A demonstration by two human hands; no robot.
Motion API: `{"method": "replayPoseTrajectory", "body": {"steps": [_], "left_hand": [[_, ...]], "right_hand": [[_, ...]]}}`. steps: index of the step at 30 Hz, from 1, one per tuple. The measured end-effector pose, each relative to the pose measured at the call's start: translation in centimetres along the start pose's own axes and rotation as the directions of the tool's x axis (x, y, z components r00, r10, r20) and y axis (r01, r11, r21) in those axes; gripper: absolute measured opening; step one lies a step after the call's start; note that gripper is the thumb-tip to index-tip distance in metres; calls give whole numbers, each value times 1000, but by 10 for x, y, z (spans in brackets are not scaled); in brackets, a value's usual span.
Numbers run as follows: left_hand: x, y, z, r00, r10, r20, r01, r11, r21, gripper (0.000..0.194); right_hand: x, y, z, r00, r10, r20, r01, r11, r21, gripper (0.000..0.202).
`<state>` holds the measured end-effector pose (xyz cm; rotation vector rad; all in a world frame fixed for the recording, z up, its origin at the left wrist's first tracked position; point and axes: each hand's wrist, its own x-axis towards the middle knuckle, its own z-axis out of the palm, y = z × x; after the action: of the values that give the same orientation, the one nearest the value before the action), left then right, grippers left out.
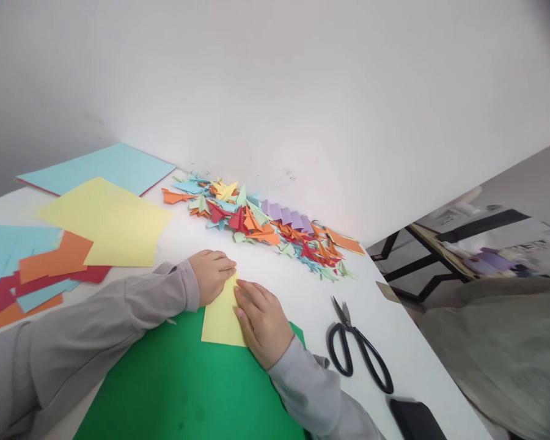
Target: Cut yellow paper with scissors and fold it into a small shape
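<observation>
A small yellow paper [220, 321] lies over the upper edge of a green sheet [187, 373]. My left hand [211, 275] presses on its upper left part, fingers close together and pointing right. On the right side of the same paper rests my right hand [262, 318], its fingertips bent together at the top corner and edge. The two hands nearly meet at the paper's top. Beyond them is a long pile of small folded paper planes [242, 220] in several colours, with purple pleated paper [286, 215] at the back.
Black-handled scissors [348, 330], tips pointing away, lie right of my right hand, above a black object [417, 418]. Large yellow [114, 223] and blue sheets [101, 165] lie at the back left, orange [57, 260] and red pieces nearer. A white wall stands behind.
</observation>
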<state>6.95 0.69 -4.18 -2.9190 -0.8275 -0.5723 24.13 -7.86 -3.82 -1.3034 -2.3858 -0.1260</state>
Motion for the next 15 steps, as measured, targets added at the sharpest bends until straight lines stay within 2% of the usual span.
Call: {"method": "replayPoseTrajectory", "body": {"steps": [15], "left_hand": [[0,3,-1,999,-45,-19,46,997,58,33]], "right_hand": [[0,0,1,1000,6,1,-6,1000,7,31]]}}
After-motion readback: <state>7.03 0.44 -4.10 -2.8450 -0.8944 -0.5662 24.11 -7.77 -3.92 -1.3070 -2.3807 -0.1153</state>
